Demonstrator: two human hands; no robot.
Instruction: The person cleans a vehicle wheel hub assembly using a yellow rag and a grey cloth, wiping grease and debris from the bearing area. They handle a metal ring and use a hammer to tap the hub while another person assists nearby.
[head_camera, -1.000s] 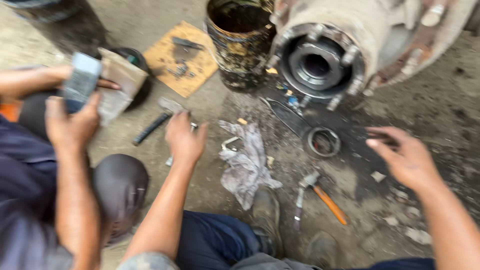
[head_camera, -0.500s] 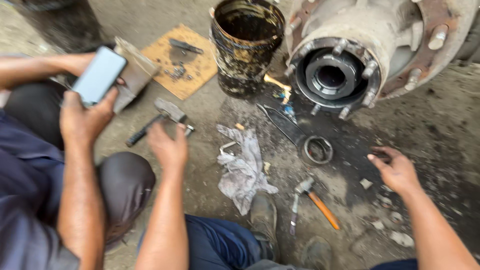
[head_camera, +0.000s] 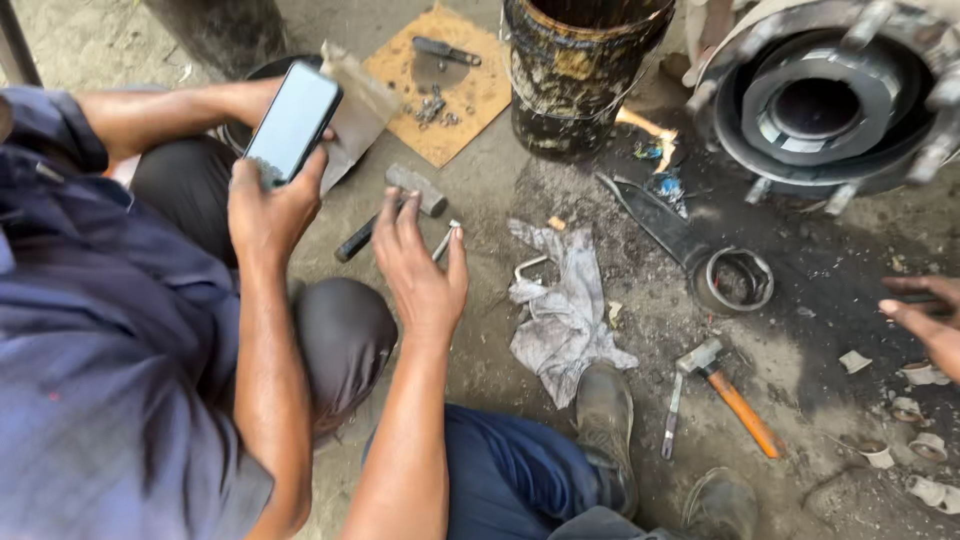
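Hands work low over an oily concrete floor (head_camera: 560, 190). The left hand (head_camera: 425, 265) is stretched out palm down, fingers loose and spread, gripping nothing; its fingertips reach toward a small sledge hammer (head_camera: 392, 208) with a dark handle, which lies just beyond them, and a short bent metal rod (head_camera: 446, 240) sits right beside the thumb. Whether the fingers actually touch the hammer's handle cannot be told. The right hand (head_camera: 925, 318) enters at the right edge of the view, fingers extended and unclenched, hovering above the floor with nothing held; small pale cups and scraps (head_camera: 915, 412) lie just below it. Between the two hands are a crumpled grey rag (head_camera: 565, 310), a round metal ring part (head_camera: 735, 280) and an orange-handled hammer (head_camera: 735, 395), all on the floor and well apart from the right hand. Farther off stand a grimy black bucket (head_camera: 575, 70) and a large wheel hub (head_camera: 830, 95) with studs. A piece of cardboard (head_camera: 440, 85) with small parts lies near the bucket. Another person in a blue shirt crouches at the left, their hand (head_camera: 270, 205) clasping a phone (head_camera: 293, 122).
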